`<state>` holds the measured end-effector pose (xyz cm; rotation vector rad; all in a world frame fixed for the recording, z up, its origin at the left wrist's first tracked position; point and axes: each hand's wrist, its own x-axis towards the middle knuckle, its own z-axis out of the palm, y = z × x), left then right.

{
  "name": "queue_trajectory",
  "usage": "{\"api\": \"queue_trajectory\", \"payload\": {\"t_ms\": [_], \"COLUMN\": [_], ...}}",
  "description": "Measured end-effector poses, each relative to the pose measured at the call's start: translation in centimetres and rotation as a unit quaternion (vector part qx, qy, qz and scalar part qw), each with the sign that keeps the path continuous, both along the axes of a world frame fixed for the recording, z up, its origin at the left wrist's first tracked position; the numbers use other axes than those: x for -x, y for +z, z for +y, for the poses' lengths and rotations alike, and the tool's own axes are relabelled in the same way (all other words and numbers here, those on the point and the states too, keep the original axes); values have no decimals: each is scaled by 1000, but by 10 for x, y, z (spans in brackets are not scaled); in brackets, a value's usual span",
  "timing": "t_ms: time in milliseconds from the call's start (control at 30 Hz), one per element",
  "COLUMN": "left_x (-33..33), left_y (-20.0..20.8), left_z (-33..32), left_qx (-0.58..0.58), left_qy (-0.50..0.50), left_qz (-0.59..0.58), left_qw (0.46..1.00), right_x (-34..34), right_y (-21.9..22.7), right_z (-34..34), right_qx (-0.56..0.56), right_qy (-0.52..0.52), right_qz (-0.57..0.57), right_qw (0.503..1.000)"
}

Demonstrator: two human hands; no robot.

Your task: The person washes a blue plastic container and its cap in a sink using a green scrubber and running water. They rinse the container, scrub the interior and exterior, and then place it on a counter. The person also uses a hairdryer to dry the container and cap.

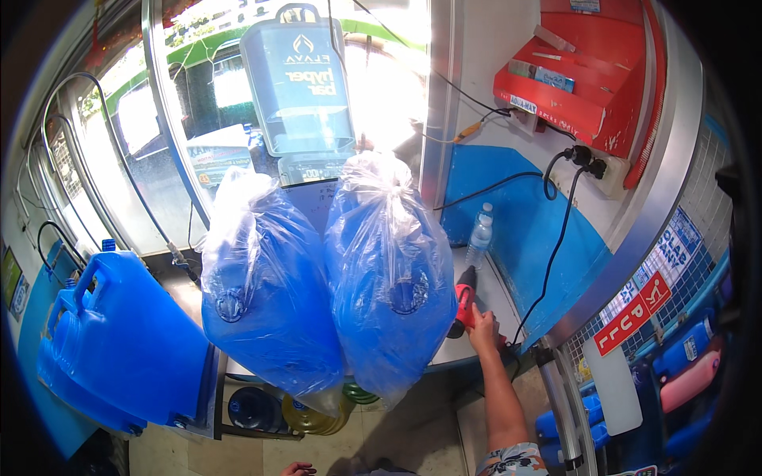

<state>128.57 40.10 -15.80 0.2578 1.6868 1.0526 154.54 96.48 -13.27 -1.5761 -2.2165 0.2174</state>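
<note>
My right hand (pixel 482 329) is closed around a red and black heat gun (pixel 464 304), its dark tapered nozzle pointing up and away. Just left of the heat gun, a blue water jug (pixel 397 262) stands on the counter inside a clear plastic bag gathered at the top. A second bagged blue jug (pixel 266 285) leans against it on the left. My left hand (pixel 298 469) barely shows at the lower edge, low and away from the jugs. Its visible fingers look loosely extended, with nothing seen in them.
More blue jugs (pixel 131 333) stand at the left. A small clear bottle (pixel 480 236) is behind the heat gun. Black cords hang from a wall outlet (pixel 603 170) below a red holder (pixel 583 79). Large round bottles (pixel 313 414) sit under the counter. A glass door (pixel 619 381) is at right.
</note>
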Motion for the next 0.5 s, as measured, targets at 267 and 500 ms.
{"api": "queue_trajectory", "payload": {"t_ms": [267,500], "left_x": [-2,-8], "left_y": [3,-7], "left_z": [2,-12], "left_qx": [-4,12], "left_qy": [26,53], "left_qz": [-1,-36], "left_qw": [1000,998], "right_x": [14,2], "right_y": [2,4], "right_z": [-18,11], "right_qx": [-15,1], "right_qy": [3,-127], "right_qz": [-24,-31], "right_qw": [1000,991]}}
